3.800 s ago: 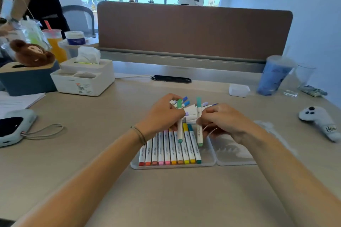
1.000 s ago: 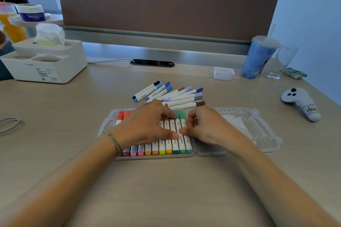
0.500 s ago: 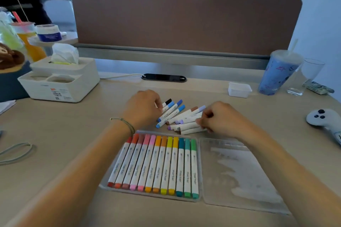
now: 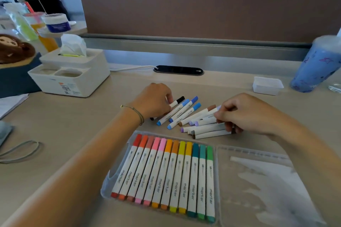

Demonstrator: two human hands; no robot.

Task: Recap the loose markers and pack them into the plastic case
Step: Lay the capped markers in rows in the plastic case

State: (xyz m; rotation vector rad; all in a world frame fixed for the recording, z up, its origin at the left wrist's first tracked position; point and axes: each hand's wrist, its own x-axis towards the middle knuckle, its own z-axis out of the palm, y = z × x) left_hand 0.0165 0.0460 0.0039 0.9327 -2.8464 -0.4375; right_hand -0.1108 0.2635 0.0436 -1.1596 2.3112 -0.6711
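Observation:
A clear plastic case point(image 4: 106, 186) lies open near the front edge, its left half filled with a row of several capped markers point(image 4: 166, 175) from red through green. Its empty lid point(image 4: 267, 186) lies flat to the right. Beyond the case sits a loose pile of capped markers point(image 4: 186, 114) in black, blue, brown, purple and grey. My left hand point(image 4: 154, 101) rests on the pile's left end, fingers pinching the black-capped marker point(image 4: 178, 101). My right hand point(image 4: 245, 112) grips the right ends of the purple and grey markers point(image 4: 206, 125).
A white tissue box organiser point(image 4: 72, 73) stands at the back left, with a plush toy point(image 4: 14, 48) and cups beyond it. A small white box point(image 4: 267, 85) and a blue cup point(image 4: 317, 66) stand at the back right. A brown divider point(image 4: 203, 5) closes the far side.
The view has moved closer and lower. Both hands stay on the loose pile; the left hand has closed its fingers on the black-capped marker, the right hand has closed further on the purple and grey ones.

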